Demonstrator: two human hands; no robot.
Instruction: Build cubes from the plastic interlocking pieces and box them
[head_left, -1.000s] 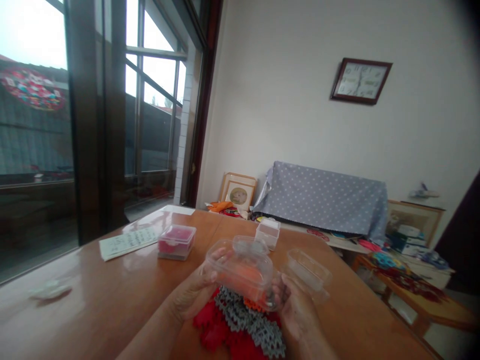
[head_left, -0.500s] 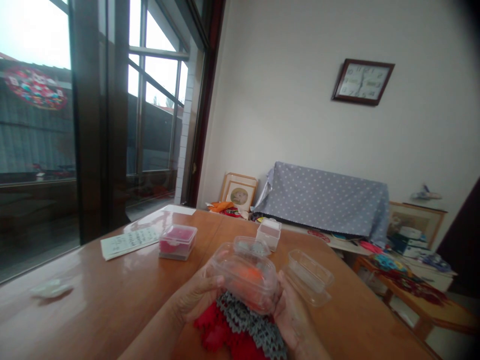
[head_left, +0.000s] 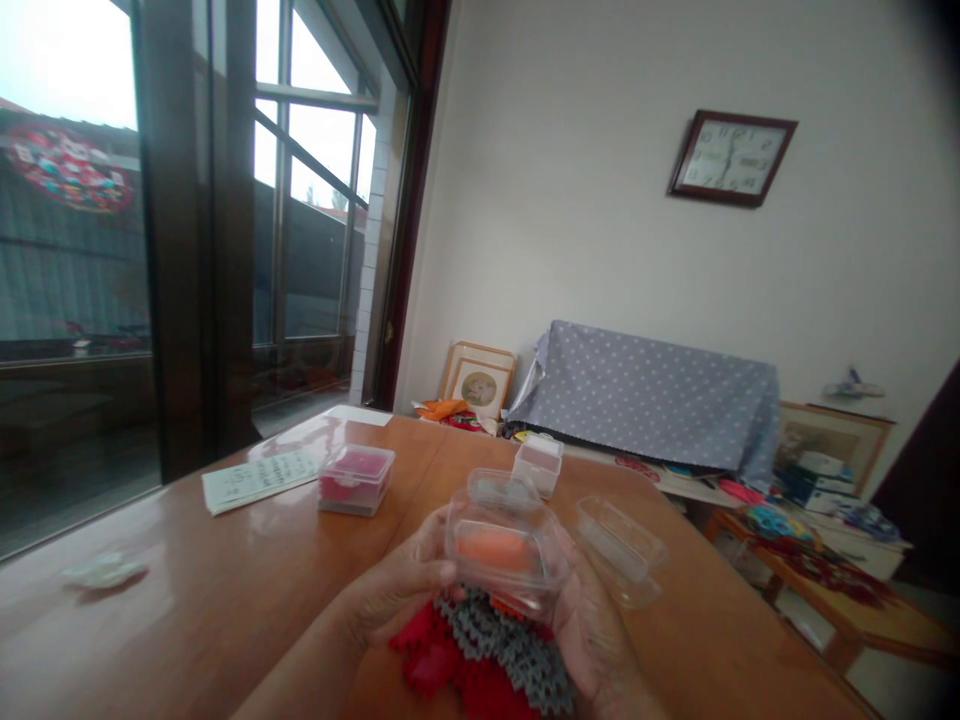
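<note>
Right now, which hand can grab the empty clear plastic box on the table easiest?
Probably the right hand: it holds the clear plastic box of orange pieces on the side nearest the empty clear plastic box; the left hand holds the far side.

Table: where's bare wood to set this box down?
Widest bare wood: left of the left hand holding the orange-filled box, between the white scrap, paper and red box. A narrower strip runs right of the open container. Crowded ahead: grey-filled box and small box.
</note>
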